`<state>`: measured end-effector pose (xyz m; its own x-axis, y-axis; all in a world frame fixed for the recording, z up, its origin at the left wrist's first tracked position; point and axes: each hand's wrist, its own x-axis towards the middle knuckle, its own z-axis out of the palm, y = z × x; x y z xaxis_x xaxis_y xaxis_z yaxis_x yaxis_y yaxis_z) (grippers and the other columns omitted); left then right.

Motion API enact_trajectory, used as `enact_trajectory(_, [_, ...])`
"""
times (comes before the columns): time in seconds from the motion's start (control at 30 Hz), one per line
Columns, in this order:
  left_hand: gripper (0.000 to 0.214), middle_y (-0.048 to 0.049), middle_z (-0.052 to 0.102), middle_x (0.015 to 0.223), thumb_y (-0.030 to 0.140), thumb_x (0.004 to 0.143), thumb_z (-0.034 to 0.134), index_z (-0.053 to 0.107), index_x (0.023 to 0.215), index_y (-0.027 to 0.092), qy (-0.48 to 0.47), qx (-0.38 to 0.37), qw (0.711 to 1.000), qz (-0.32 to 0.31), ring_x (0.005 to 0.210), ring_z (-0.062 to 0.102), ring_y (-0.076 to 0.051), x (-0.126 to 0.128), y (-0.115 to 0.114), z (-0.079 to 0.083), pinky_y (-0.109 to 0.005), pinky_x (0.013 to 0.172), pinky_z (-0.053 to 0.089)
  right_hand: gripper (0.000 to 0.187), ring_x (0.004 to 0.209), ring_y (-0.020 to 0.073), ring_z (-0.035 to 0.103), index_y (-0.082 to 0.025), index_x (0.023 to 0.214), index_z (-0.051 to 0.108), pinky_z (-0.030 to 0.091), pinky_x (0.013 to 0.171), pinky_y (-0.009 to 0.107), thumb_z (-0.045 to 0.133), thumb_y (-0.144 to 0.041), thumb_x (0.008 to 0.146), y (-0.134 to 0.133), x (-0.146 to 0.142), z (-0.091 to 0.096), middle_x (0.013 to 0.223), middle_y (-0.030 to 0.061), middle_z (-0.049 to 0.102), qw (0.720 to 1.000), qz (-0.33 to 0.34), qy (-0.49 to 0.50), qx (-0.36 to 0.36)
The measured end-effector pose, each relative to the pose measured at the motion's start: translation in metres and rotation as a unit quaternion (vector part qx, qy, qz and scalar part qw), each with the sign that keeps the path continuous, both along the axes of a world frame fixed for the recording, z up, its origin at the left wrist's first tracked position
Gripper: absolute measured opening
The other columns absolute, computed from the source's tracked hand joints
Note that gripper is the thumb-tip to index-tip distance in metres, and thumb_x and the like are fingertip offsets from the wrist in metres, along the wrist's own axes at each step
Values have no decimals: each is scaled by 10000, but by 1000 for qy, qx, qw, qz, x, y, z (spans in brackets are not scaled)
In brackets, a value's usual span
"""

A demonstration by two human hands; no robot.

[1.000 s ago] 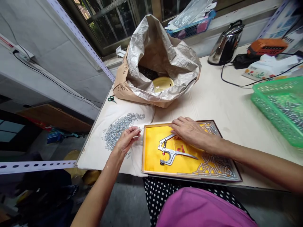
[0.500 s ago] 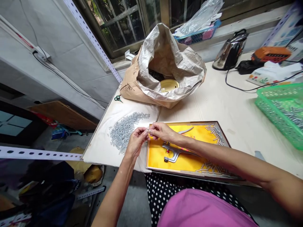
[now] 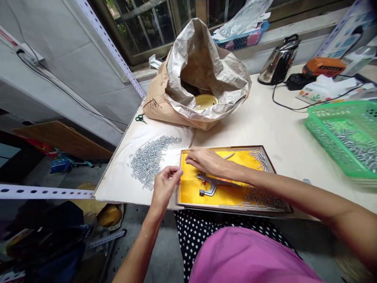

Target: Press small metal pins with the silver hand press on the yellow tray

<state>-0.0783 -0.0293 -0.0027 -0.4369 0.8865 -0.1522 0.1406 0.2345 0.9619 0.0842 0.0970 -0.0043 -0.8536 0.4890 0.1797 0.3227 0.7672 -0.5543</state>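
The left hand (image 3: 166, 186) is raised just beside the tray's edge, its fingers (image 3: 174, 171) pinched together; whether a tiny piece is grasped cannot be told. The right hand (image 3: 206, 162) is held loosely open, grasping nothing, above one yellow-lined framed tray (image 3: 224, 208) and one pair of metal snap pliers (image 3: 207, 185) lying in it. Small metal pins (image 3: 145, 163), too many to count, are heaped on one white cloth (image 3: 118, 184), with more in the tray. Farther off, one pair of green-handled scissors (image 3: 140, 118) and one paper sack (image 3: 156, 104) are set on the table (image 3: 282, 129), with one green basket (image 3: 338, 137) to the right.
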Motion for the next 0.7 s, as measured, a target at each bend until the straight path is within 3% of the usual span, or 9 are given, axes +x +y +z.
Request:
enact_trajectory(0.13, [277,-39,687,720,387,652,778,720,777,147,-19,-99,994,-53,600,577,-129,30,-3,-16,-219,523,443,235,765,184,585,-150,943,652,348,610,297,529,-346,982,-25,85,-20,995,107,638,984,-51,-171,26])
enact_trajectory(0.23, [231,-43,700,706,360,658,753,729,738,145,2,-142,987,-73,606,585,-135,41,-3,-29,-220,533,435,210,800,197,602,-172,1035,623,340,602,298,528,-352,984,-39,116,-38,1055,112,642,977,-52,-207,17])
enact_trajectory(0.47, [177,-35,720,709,331,682,719,725,704,156,59,-176,979,-88,653,626,-155,51,-4,-37,-252,646,477,197,732,170,552,-194,950,575,251,564,316,385,-168,996,-42,118,-63,921,73,648,986,-34,-159,20])
enact_trajectory(0.7, [202,3,619,562,354,661,712,701,666,153,77,-238,961,-116,508,505,-113,47,2,-37,-225,502,358,161,749,171,534,-197,954,563,269,578,307,420,-123,965,-40,121,-68,939,73,645,992,-14,-127,4])
